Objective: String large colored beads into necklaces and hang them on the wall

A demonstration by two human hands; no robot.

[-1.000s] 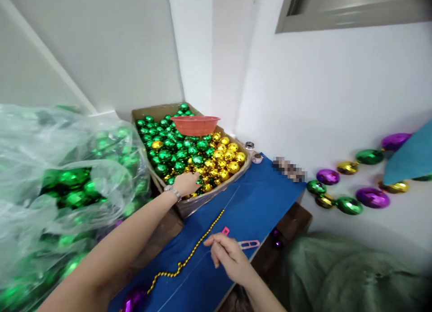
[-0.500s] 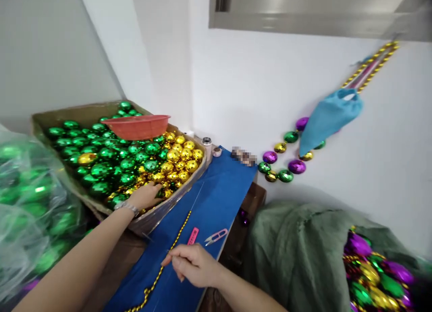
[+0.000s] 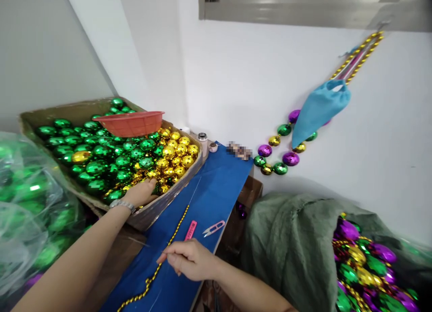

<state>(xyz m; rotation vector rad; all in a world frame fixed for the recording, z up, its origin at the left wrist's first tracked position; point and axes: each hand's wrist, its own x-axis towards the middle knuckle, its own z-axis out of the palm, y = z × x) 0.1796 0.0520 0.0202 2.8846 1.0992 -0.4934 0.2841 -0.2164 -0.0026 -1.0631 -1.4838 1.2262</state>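
My left hand (image 3: 141,193), with a metal-band watch (image 3: 122,205) on the wrist, reaches into a cardboard box (image 3: 148,216) at its near side. Its visible fingers are apart, touching the gold balls (image 3: 164,162); some fingertips are hidden among them. Green balls (image 3: 97,167) fill the rest of the box. Over the blue table cover (image 3: 216,181), my right hand (image 3: 189,259) is closed in a pinch, its thumb against the index finger. What it pinches is too thin to make out. Beneath that hand runs a string of small gold beads (image 3: 180,223), with thread at its far end.
Pink thread snips (image 3: 213,229) and a pink tag-like strip (image 3: 191,230) lie beyond my right hand. A red plastic basket (image 3: 131,124) rests on the balls. A bottle (image 3: 202,143) stands by the box. To the right sits a green sack (image 3: 286,240) of bead strings; a blue pouch (image 3: 320,109) hangs on the wall.
The whole view has shifted slightly, so things appear a little further left and up. My left hand still reaches among the gold balls, and my right hand keeps its pinch.
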